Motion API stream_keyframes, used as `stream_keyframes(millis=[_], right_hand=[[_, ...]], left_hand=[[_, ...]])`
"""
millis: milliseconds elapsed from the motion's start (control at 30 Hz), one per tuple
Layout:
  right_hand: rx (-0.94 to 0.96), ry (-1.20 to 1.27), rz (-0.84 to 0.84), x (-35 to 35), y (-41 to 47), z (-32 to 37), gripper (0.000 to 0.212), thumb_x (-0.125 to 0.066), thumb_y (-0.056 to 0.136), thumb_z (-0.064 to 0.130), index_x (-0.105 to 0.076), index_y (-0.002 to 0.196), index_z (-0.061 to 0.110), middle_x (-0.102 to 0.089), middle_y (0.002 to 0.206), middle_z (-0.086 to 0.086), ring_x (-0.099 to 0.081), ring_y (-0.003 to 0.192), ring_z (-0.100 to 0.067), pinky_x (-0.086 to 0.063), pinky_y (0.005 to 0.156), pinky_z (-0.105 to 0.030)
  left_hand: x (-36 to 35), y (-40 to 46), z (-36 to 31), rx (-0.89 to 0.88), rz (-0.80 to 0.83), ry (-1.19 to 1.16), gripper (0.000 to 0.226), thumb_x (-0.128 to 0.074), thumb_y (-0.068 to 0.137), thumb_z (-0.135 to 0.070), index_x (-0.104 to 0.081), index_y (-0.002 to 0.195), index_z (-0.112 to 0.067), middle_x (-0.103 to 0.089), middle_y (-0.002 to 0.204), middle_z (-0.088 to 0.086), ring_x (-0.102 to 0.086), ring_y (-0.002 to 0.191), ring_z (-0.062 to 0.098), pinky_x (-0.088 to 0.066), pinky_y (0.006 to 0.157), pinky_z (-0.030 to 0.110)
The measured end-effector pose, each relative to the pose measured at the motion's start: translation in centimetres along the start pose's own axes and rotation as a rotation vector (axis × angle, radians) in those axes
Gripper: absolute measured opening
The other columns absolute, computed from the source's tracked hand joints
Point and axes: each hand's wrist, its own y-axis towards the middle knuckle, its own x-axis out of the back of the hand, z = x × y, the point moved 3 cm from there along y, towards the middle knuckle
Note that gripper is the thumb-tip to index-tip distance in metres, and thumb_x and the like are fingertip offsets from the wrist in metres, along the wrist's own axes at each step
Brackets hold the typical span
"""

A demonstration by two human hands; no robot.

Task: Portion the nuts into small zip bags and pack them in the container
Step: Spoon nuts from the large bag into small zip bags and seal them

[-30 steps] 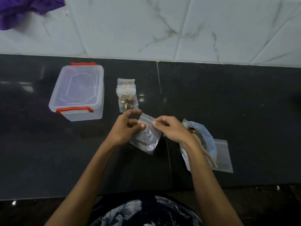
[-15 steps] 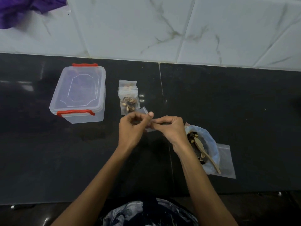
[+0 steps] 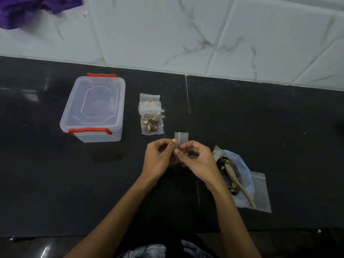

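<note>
Just right of your two-handed grip, left hand [image 3: 158, 157] and right hand [image 3: 195, 159] pinching the empty zip bag [image 3: 181, 138], lies the nut bag [image 3: 232, 175], nearer your right.

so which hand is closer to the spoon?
Right. The right hand is just left of the spoon, which lies in the open bag beside its wrist. The left hand is further left, beyond the right hand.

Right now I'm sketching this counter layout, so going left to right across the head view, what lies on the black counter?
Clear container with red latches → stack of filled small zip bags → empty zip bag pinched by left hand and right hand → big bag of nuts with wooden spoon.
</note>
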Motion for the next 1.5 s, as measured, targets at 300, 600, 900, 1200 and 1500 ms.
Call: stream_keyframes(millis=[300,600,900,1200,1500], right_hand=[[0.029,-0.007,-0.044,-0.5,-1.0,0.3,0.014,-0.065,0.086,0.011,-0.069,0.100,0.012,-0.071,0.092,-0.003,-0.069,0.082,-0.009,-0.055,0.066,-0.018],[0.005,0.047,-0.080,-3.1,-2.7,0.3,0.021,-0.067,0.082,0.028,-0.070,0.095,0.012,-0.072,0.079,0.001,-0.069,0.074,-0.007,-0.054,0.064,-0.019],[-0.028,-0.203,-0.167,-3.3,-4.4,-0.3,0.010,-0.059,0.088,0.022,-0.065,0.083,0.017,-0.068,0.078,-0.003,-0.067,0.075,-0.016,-0.058,0.070,-0.036],[0.029,-0.243,-0.251,-3.4,-5.1,0.7,0.021,-0.064,0.086,0.031,-0.044,0.091,0.032,-0.066,0.086,0.005,-0.066,0.076,-0.008,-0.058,0.067,-0.037],[0.194,-0.191,-0.285,-2.3,-4.7,2.4,0.024,-0.063,0.085,0.005,-0.057,0.074,0.025,-0.063,0.080,0.007,-0.063,0.076,-0.003,-0.055,0.068,-0.021]], left_hand=[[1.1,-0.5,-0.4,0.068,0.061,-0.012,0.016,-0.057,0.091,-0.015,-0.069,0.091,-0.006,-0.071,0.089,0.009,-0.071,0.079,0.017,-0.058,0.063,0.029],[3.3,-2.0,-0.4,-0.047,0.051,0.185,0.013,-0.060,0.089,-0.019,-0.072,0.087,-0.017,-0.072,0.085,0.000,-0.069,0.082,0.013,-0.059,0.064,0.031],[3.6,-4.1,-1.2,-0.189,0.032,0.389,0.010,-0.069,0.081,-0.016,-0.069,0.078,-0.025,-0.067,0.073,-0.016,-0.066,0.072,-0.005,-0.051,0.066,0.009],[3.1,-4.4,-1.5,-0.224,-0.036,0.406,0.007,-0.071,0.079,-0.016,-0.071,0.077,-0.023,-0.069,0.073,-0.011,-0.066,0.069,-0.004,-0.053,0.064,0.011],[2.0,-3.9,-2.1,-0.247,-0.078,0.127,0.017,-0.061,0.088,-0.024,-0.070,0.074,-0.021,-0.071,0.073,-0.001,-0.069,0.071,0.013,-0.057,0.069,0.030]])
